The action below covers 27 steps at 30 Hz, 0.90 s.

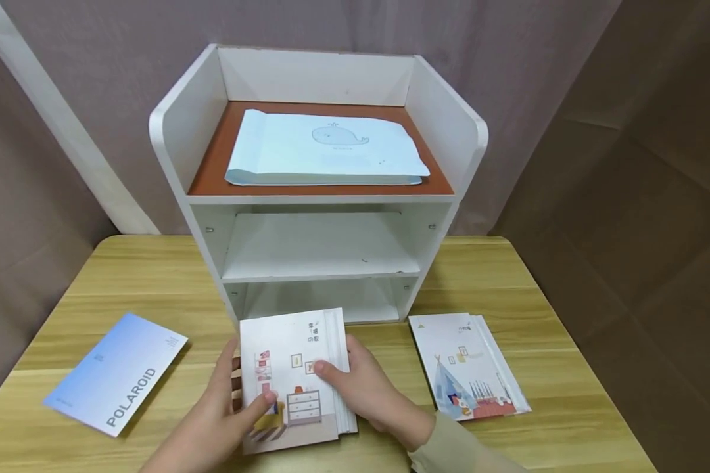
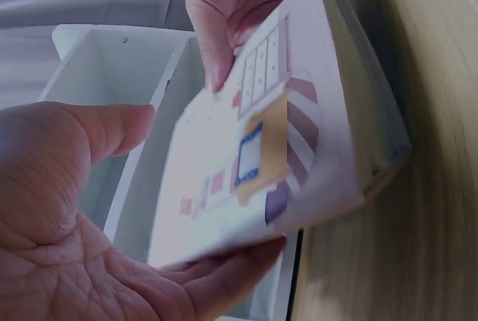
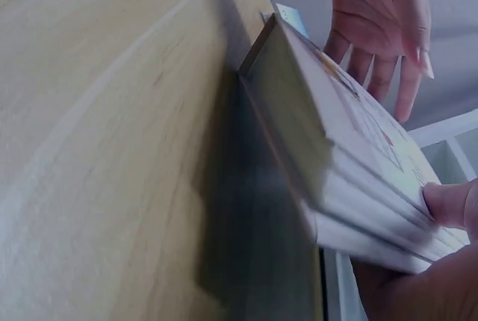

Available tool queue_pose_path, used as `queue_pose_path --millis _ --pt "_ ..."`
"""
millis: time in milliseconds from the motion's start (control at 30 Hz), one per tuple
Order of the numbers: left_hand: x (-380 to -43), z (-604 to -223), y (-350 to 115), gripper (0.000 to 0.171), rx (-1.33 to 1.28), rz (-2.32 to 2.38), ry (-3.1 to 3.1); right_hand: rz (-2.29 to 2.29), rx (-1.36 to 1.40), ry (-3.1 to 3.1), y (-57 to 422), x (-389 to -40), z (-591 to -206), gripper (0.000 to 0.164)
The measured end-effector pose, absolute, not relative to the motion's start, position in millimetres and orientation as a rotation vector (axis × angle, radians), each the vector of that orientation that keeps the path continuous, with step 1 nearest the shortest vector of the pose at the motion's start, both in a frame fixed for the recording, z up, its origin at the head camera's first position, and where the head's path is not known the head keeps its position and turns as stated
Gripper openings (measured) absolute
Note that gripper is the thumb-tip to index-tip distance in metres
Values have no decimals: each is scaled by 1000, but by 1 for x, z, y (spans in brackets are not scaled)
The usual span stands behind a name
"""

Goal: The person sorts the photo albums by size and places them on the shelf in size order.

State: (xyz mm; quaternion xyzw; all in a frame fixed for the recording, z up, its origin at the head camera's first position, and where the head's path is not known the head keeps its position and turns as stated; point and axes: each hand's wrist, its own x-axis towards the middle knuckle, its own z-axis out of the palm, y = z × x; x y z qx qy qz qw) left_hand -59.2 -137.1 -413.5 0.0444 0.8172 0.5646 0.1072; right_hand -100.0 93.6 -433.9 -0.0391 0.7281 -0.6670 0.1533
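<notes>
My right hand [image 1: 373, 394] grips a small stack of notebooks [image 1: 284, 364] by the right edge, thumb on the top cover and fingers underneath. The top cover is white, with a drawn chest of drawers and picture frames; white spines of the ones below jut out on the right. At the stack's left edge is my left hand [image 1: 215, 410], its fingers extended along that side. In the left wrist view its thumb [image 2: 123, 131] stands apart from the cover. The stack [image 3: 358, 157] is tilted above the table in the right wrist view.
A white shelf unit [image 1: 322, 276] stands behind the hands, a white whale-printed packet [image 1: 325, 148] on its brown top board. To the left on the wooden table [image 1: 154, 276] lies a blue-white POLAROID booklet [image 1: 118, 374]; to the right, more notebooks with a tent drawing [image 1: 464, 368].
</notes>
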Motion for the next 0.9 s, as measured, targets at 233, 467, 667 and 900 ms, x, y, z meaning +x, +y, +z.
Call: queue_pose_path --millis 233,467,667,900 --pt "-62 -418 -131 92 99 1757 2414 -1908 -137 2202 102 -101 -418 49" --pt "-62 -425 -120 88 100 1848 2338 -2034 -203 2132 109 -109 -402 49" --pt "-63 -425 -111 70 153 1913 2326 -2136 -208 2080 115 -115 -391 46" --pt "-70 -420 -99 51 164 2030 2267 -2178 -161 2073 121 -120 -380 44"
